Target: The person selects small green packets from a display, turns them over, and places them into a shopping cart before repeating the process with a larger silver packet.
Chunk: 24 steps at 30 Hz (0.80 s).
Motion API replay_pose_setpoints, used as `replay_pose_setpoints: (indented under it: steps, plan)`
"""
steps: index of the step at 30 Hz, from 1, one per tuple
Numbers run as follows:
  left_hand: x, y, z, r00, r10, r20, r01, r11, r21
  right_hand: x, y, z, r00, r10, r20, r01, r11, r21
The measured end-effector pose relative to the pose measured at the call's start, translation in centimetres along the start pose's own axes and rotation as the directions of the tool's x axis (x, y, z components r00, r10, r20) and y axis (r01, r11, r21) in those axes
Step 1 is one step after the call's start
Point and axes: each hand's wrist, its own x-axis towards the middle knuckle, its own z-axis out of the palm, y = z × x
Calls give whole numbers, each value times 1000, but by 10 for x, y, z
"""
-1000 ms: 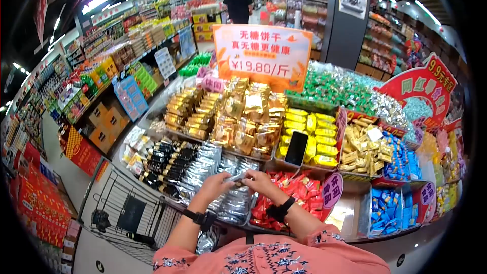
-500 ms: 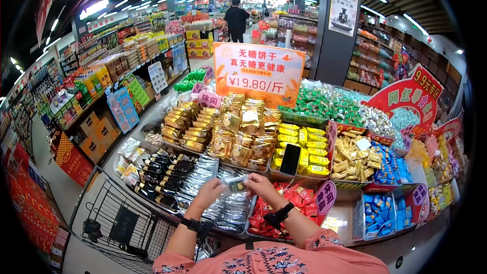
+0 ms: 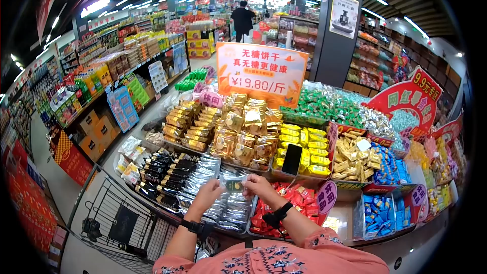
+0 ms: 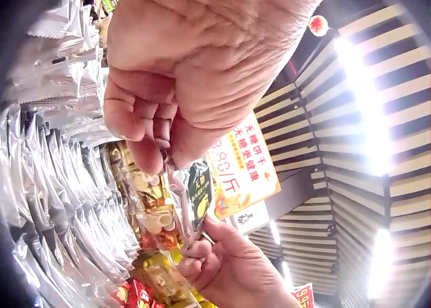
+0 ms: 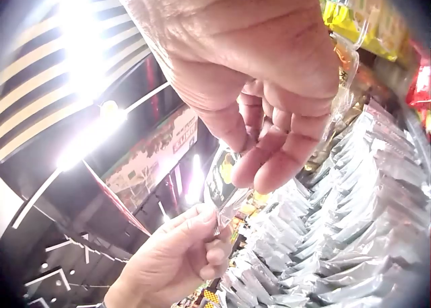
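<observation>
Both hands hold one small snack packet (image 3: pixel 234 185) by its two ends, over the silver packets. Its dark front carries a yellow picture, and its ends are silver. My left hand (image 3: pixel 208 194) pinches one end between thumb and fingertips. At the opposite end, the thumb and fingers of my right hand (image 3: pixel 260 188) pinch it too. The left wrist view shows the packet's dark face (image 4: pixel 199 190) between the hands, with curled fingers at each end. Below lie rows of silver packets (image 3: pixel 199 176), and red packets (image 3: pixel 289 204) fill a bin under the right forearm.
A black phone (image 3: pixel 291 159) lies on yellow packets (image 3: pixel 319 160). Gold packets (image 3: pixel 242 137) stand behind the hands, under a price sign (image 3: pixel 262 73). Black packets (image 3: pixel 163 175) are at the left. A shopping cart (image 3: pixel 114 213) stands at the lower left, and a person (image 3: pixel 242 20) is in the aisle.
The packet has turned so its dark front shows more plainly, still pinched by both hands. The head view has tilted up. The person in the aisle has shifted slightly right.
</observation>
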Motion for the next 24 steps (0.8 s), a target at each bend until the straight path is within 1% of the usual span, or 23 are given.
replay_pose_setpoints:
  steps: [5, 9, 12, 15, 18, 20, 23, 24]
  plan:
    - [0, -3, -2, 999, -22, -32, 23, 999, 40, -2, -6, 4, 999, 5, 37, -5, 1000, -2]
    - [3, -9, -2, 997, -36, -62, 39, 998, 48, 4, 0, 1, 999, 2, 33, -3, 1000, 25]
    - [7, -11, -2, 992, -46, -115, 60, 991, 119, 7, 4, 0, 1000, -7, 25, 7, 1000, 16]
    - [10, -14, 0, 987, 11, -157, 18, 983, 181, 11, 5, 2, 1000, -18, 17, 19, 1000, -5]
    - [8, -11, 3, 982, 20, -190, 36, 958, 284, 14, 9, 2, 999, -37, 9, 37, 998, -42]
    - [13, -24, 4, 975, 74, -211, 8, 933, 360, 16, 10, 2, 999, -44, 0, 44, 997, -60]
    - [9, -17, 7, 952, 153, -265, -14, 887, 461, 20, 10, 0, 996, -54, -75, 48, 996, -77]
    - [5, -7, 6, 942, 178, -285, -16, 870, 493, 23, 12, -2, 993, -71, -94, 65, 996, -60]
